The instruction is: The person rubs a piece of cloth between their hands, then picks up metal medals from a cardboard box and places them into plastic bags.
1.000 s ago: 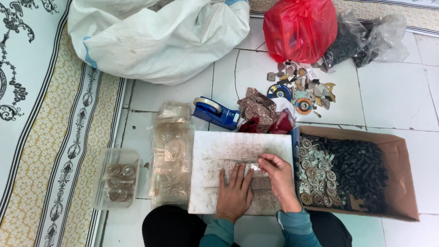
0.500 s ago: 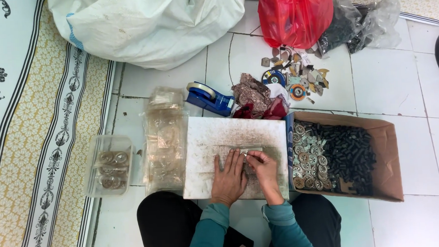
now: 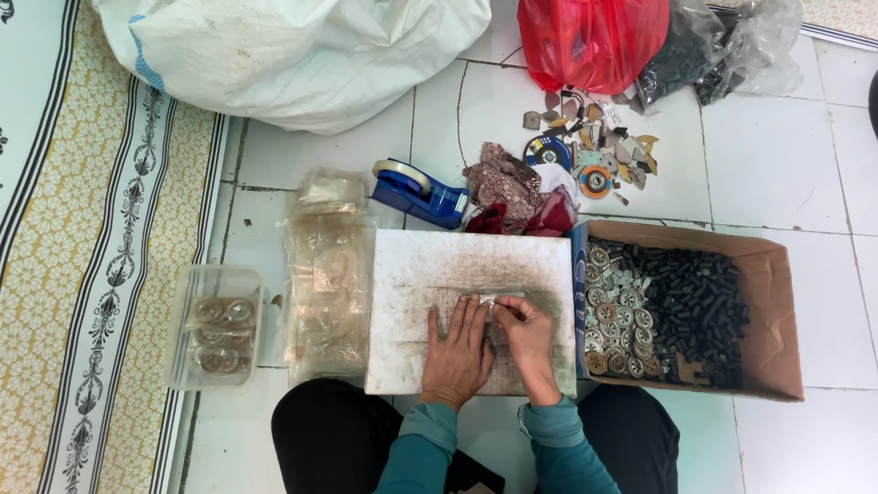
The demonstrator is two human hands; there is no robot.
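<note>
Hands meet on a white, speckled work board (image 3: 430, 267) that lies on a tiled floor in front of a seated person, seen from above. What sits between the fingertips is small and pale, and cannot be identified. The left hand (image 3: 457, 344) lies flat, palm down, fingers spread and pointing away from the body, pressing on the board. The right hand (image 3: 527, 335) is just beside it, touching it, fingers curled inward; whether it pinches anything cannot be told. Both sleeves are teal.

One cardboard box (image 3: 760, 260) stands against the board's right edge, holding many round pale discs on its left side and a heap of small black pieces on its right, too many to count. One clear plastic tub (image 3: 178, 331) to the left holds a few round discs. Clear plastic bags (image 3: 328, 273) lie stacked between the tub and the board. One blue tape dispenser (image 3: 418, 192) sits beyond the board, beside crumpled cloth scraps (image 3: 506, 188). One red bag (image 3: 593, 23) and one large white sack (image 3: 298, 44) lie farther off, the sack cut off by the top edge.
</note>
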